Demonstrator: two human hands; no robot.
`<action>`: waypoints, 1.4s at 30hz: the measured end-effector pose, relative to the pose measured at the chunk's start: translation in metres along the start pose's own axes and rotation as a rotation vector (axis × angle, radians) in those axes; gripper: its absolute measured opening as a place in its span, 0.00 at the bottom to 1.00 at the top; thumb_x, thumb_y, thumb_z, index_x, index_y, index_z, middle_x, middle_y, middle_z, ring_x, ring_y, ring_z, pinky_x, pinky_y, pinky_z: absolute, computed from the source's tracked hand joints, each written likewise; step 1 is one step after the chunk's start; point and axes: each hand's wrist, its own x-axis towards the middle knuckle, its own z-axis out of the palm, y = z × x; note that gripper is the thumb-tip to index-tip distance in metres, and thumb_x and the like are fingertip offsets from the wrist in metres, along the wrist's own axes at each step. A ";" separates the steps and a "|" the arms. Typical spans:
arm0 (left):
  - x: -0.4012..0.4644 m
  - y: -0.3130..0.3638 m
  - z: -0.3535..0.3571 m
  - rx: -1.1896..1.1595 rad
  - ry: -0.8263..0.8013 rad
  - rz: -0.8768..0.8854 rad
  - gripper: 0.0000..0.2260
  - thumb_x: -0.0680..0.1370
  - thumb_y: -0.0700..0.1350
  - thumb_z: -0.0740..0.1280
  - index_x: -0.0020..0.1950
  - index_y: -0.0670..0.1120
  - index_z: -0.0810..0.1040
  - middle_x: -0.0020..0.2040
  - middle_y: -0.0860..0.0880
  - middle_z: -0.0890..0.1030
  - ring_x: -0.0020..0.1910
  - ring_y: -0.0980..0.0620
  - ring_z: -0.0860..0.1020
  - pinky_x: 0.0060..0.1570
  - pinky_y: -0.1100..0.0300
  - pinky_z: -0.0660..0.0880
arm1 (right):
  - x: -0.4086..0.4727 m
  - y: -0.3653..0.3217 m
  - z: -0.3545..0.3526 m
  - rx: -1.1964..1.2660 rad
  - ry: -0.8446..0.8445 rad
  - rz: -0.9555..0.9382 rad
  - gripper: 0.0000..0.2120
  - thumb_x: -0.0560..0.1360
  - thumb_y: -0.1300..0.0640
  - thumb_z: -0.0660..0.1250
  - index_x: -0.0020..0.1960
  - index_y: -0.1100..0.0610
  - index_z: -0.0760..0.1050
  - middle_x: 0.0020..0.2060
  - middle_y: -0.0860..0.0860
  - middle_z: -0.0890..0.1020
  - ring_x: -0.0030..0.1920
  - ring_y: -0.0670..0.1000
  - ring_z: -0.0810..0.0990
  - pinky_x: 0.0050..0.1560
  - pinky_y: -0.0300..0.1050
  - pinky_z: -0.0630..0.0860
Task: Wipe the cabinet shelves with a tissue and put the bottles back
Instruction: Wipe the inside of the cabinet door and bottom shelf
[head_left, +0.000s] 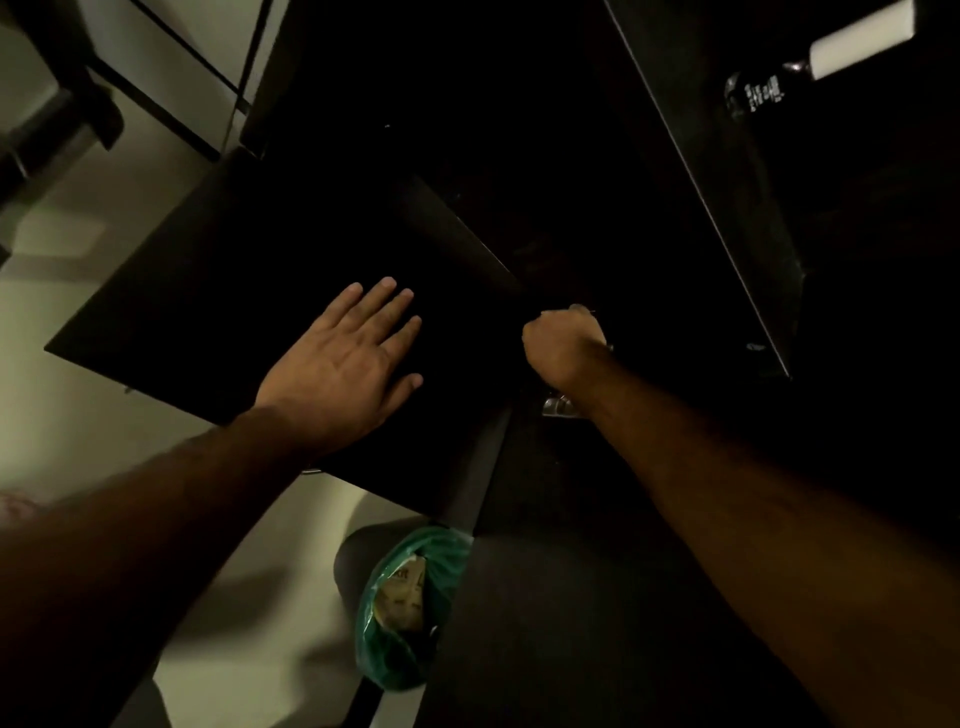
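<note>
1. The left hand (337, 369) lies flat on the open dark cabinet door (234, 312), fingers straight and a little spread. If that push eases, the door may swing inward onto the right forearm.
2. The right hand (563, 348) reaches into the dark cabinet interior, fingers curled tight as a fist. Whether a tissue is clamped inside I cannot tell; none shows. If the fist is empty, the shelf gets rubbed, not wiped.
3. The shelf (571, 270) ahead of the fist is nearly black, so missed patches are likely.
4. A bottle (821, 57) with a pale body lies or stands at upper right, well apart from both hands. A blind sweep there could knock it over.
5. The green-lined bin (410, 597) sits below the door edge; dropped things may land in it.
</note>
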 end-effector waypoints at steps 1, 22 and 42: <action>0.001 0.000 0.000 0.000 0.001 0.002 0.31 0.79 0.62 0.44 0.78 0.46 0.56 0.79 0.43 0.50 0.78 0.46 0.43 0.77 0.47 0.43 | 0.001 0.003 0.003 -0.018 -0.056 -0.038 0.14 0.81 0.58 0.56 0.61 0.57 0.77 0.63 0.55 0.78 0.65 0.56 0.75 0.68 0.54 0.65; -0.001 -0.001 -0.003 0.001 -0.018 0.017 0.30 0.81 0.61 0.47 0.79 0.47 0.54 0.80 0.43 0.47 0.78 0.46 0.41 0.76 0.49 0.38 | -0.037 0.012 -0.008 0.127 -0.167 0.344 0.45 0.77 0.30 0.38 0.75 0.65 0.58 0.73 0.61 0.66 0.74 0.59 0.63 0.74 0.59 0.51; -0.001 -0.001 -0.003 0.042 -0.030 0.018 0.30 0.81 0.61 0.46 0.79 0.48 0.53 0.80 0.43 0.47 0.78 0.45 0.41 0.76 0.47 0.40 | -0.100 0.025 -0.018 0.179 -0.147 0.428 0.41 0.77 0.30 0.43 0.80 0.57 0.47 0.79 0.54 0.49 0.78 0.55 0.38 0.74 0.60 0.40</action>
